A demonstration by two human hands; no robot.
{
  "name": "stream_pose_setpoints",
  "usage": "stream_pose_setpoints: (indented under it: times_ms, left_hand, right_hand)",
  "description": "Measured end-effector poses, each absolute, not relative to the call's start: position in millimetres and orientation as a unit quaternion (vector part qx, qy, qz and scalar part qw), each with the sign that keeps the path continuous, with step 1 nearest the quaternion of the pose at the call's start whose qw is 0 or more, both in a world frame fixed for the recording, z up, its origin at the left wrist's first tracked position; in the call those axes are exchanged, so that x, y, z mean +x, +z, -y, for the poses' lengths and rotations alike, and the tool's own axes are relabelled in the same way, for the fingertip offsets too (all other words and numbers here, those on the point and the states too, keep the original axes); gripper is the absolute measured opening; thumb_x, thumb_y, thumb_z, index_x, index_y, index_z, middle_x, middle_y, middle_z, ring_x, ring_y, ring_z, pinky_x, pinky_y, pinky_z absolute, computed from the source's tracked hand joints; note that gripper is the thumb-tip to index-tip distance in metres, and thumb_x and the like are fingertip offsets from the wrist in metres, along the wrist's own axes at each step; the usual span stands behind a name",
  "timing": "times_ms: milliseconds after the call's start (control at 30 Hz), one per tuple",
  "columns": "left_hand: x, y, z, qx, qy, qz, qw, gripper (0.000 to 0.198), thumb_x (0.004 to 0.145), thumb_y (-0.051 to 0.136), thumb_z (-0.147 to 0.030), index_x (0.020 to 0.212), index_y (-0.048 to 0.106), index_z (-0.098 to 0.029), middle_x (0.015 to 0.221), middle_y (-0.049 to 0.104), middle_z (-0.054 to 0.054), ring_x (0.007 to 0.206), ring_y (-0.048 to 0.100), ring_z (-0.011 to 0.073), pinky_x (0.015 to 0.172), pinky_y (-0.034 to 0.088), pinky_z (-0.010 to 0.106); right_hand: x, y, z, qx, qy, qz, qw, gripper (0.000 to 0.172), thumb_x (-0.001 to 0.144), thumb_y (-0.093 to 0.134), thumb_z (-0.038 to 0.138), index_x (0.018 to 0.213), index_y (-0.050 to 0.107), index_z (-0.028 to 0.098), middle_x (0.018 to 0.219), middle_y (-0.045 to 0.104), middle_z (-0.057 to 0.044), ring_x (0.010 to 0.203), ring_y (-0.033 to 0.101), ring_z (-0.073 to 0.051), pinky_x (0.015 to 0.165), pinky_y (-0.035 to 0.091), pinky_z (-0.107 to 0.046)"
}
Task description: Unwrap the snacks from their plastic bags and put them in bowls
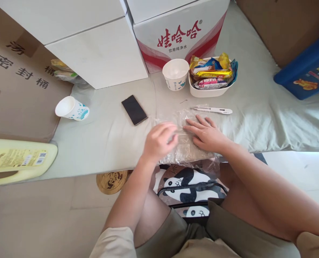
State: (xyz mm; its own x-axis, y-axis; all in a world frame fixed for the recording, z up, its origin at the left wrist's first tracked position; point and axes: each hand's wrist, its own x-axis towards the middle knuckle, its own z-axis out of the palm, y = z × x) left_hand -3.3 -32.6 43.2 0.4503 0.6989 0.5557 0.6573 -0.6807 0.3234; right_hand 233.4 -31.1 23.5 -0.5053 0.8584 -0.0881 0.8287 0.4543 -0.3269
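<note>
A clear, wrinkled plastic bag (185, 152) lies on the cloth-covered surface, its near end hanging over the front edge. My right hand (206, 134) rests flat on the bag's right part with fingers spread. Over the left part is my left hand (159, 141), slightly blurred, its fingers loosely curled and the thumb apart from them. Nothing shows between those fingers. Just beyond my right hand lies a white utility knife (215, 110). To the left of the bag is a dark phone (134, 110).
Behind the knife stand a paper cup (175, 75) and a white tub (210, 92) of wrapped snacks. Another paper cup (72, 108) lies tipped at left. A yellow jug (22, 159), blue container (307, 68), white boxes (97, 53) and a printed carton (181, 43) surround the surface.
</note>
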Motion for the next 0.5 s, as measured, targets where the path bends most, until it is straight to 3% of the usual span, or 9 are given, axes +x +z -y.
stream_pose_setpoints:
  times_ms: [133,233,367,500]
  left_hand:
    - [5,40,33,0.878,0.149,-0.424,0.165,0.041,0.091,0.066,-0.029,0.131,0.065,-0.018,0.145,0.063,0.012,0.142,0.053,0.0297,0.119,0.045,0.05]
    - [-14,37,30,0.834,0.08,-0.499,0.224,0.06,0.087,0.072,-0.037,0.143,0.058,-0.02,0.159,0.049,0.012,0.153,0.038,0.0323,0.125,0.037,0.052]
    - [-44,34,28,0.802,0.098,-0.541,0.233,0.052,0.09,0.07,-0.037,0.138,0.063,-0.021,0.156,0.053,0.01,0.152,0.04,0.0292,0.127,0.033,0.051]
    - [-62,31,27,0.79,0.156,-0.549,0.225,0.034,0.092,0.065,-0.035,0.122,0.073,-0.021,0.143,0.065,0.01,0.142,0.053,0.0276,0.123,0.039,0.051]
  right_hand:
    - [232,22,30,-0.499,0.162,0.85,0.04,0.061,0.093,0.042,0.021,0.153,0.049,0.025,0.165,0.04,-0.005,0.157,0.024,-0.038,0.123,0.022,-0.067]
    - [238,21,29,-0.508,0.174,0.842,0.047,0.06,0.097,0.044,0.035,0.156,0.045,0.023,0.166,0.038,-0.009,0.157,0.025,-0.039,0.123,0.022,-0.067]
    - [248,19,26,-0.504,0.182,0.843,0.055,0.07,0.093,0.056,0.05,0.156,0.044,0.022,0.168,0.033,-0.013,0.157,0.023,-0.041,0.123,0.021,-0.068]
    - [257,17,23,-0.498,0.188,0.844,0.071,0.058,0.091,0.059,0.048,0.145,0.057,0.026,0.168,0.035,-0.009,0.157,0.024,-0.041,0.123,0.023,-0.068]
